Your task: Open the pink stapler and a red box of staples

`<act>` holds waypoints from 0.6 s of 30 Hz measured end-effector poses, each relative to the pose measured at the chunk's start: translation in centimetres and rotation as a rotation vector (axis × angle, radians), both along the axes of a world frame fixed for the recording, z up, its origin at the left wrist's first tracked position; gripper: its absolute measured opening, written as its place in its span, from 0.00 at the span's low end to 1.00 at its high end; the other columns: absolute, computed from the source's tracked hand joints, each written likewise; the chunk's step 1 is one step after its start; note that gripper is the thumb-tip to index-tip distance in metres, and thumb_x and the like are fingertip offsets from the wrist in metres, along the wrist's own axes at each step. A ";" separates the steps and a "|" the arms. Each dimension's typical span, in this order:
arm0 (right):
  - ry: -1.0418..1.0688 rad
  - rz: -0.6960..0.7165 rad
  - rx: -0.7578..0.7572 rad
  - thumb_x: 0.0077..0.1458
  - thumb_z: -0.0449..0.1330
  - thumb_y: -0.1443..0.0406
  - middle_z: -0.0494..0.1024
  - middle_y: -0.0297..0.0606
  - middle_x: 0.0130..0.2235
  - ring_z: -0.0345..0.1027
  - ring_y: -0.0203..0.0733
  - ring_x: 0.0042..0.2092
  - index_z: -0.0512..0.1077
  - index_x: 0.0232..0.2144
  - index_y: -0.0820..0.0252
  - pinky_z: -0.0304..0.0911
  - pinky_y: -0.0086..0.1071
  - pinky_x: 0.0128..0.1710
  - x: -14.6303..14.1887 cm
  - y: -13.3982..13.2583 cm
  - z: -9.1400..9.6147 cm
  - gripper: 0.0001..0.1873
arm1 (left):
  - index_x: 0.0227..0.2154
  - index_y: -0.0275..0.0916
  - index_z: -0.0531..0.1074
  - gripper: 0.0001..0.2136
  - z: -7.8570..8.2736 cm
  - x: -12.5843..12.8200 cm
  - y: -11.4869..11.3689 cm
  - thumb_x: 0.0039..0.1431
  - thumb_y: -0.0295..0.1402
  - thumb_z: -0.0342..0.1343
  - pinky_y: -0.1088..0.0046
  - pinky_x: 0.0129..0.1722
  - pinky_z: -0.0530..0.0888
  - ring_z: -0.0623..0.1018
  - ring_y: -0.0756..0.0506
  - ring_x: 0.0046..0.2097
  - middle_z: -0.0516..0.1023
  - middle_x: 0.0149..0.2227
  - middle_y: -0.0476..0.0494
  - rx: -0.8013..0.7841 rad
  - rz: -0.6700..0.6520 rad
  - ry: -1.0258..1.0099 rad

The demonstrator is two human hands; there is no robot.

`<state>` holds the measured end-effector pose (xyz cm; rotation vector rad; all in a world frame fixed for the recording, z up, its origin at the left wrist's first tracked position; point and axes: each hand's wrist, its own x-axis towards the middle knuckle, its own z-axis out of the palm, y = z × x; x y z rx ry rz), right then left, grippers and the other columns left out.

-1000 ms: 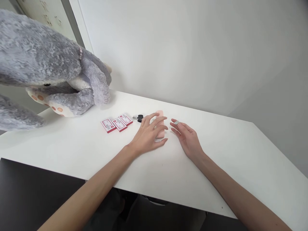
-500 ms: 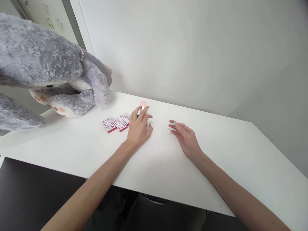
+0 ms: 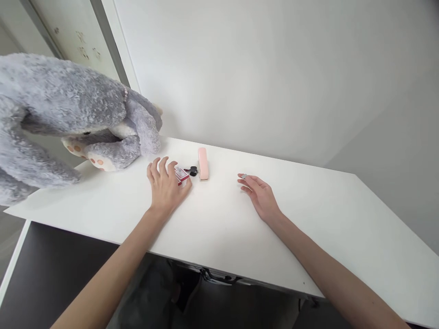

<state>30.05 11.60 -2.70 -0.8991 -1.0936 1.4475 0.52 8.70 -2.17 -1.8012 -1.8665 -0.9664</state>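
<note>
Fingers spread and curved, my left hand (image 3: 166, 187) hovers over the small red-and-white boxes, covering most of them; one box (image 3: 181, 175) shows between thumb and forefinger. Whether the hand touches them I cannot tell. To the right, my right hand (image 3: 259, 192) pinches a small grey strip of staples (image 3: 243, 176) between thumb and fingers, above the table. A pink stapler (image 3: 203, 163) lies on the table between my hands. Beside it, to the left, is a small black object (image 3: 192, 171), perhaps a staple remover.
The white table (image 3: 219, 228) runs along a pale wall (image 3: 260, 82). A big grey plush toy (image 3: 78, 105) sits on its left end. Dark space with cables (image 3: 219, 276) lies below the front edge.
My left hand has moved left, from over the stapler and black object to over the boxes, uncovering the stapler. My right hand stays nearly in place, still holding the strip. The view has shifted slightly.
</note>
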 end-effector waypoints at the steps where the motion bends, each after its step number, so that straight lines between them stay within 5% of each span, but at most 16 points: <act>1: -0.001 0.000 -0.001 0.56 0.70 0.52 0.80 0.40 0.57 0.74 0.47 0.56 0.83 0.37 0.52 0.68 0.38 0.52 0.0 0.0 0.0 0.13 | 0.58 0.35 0.66 0.28 0.0 -0.6 -0.4 0.58 0.43 0.60 0.35 0.69 0.47 0.54 0.22 0.72 0.63 0.66 0.25 -0.022 0.010 0.009; 5: -0.005 0.009 0.003 0.55 0.71 0.51 0.81 0.41 0.56 0.74 0.47 0.55 0.83 0.37 0.53 0.67 0.37 0.49 0.0 -0.1 0.1 0.15 | 0.62 0.34 0.62 0.35 -0.2 -2.5 -2.0 0.57 0.49 0.59 0.34 0.71 0.43 0.53 0.22 0.72 0.63 0.67 0.24 -0.116 0.044 -0.019; 9: -0.002 0.018 0.012 0.55 0.70 0.51 0.81 0.41 0.55 0.73 0.46 0.54 0.83 0.37 0.53 0.66 0.36 0.48 0.0 -0.2 0.1 0.15 | 0.64 0.34 0.59 0.37 -0.3 -3.5 -3.4 0.59 0.53 0.56 0.34 0.69 0.50 0.58 0.21 0.70 0.65 0.66 0.24 -0.226 0.084 -0.044; 18: -0.003 0.044 0.021 0.53 0.72 0.49 0.82 0.38 0.44 0.73 0.40 0.43 0.82 0.36 0.54 0.67 0.35 0.45 0.0 -0.4 0.1 0.17 | 0.61 0.29 0.63 0.26 -0.8 -4.1 -6.2 0.67 0.43 0.50 0.39 0.60 0.68 0.69 0.24 0.61 0.69 0.58 0.21 -0.254 0.155 -0.066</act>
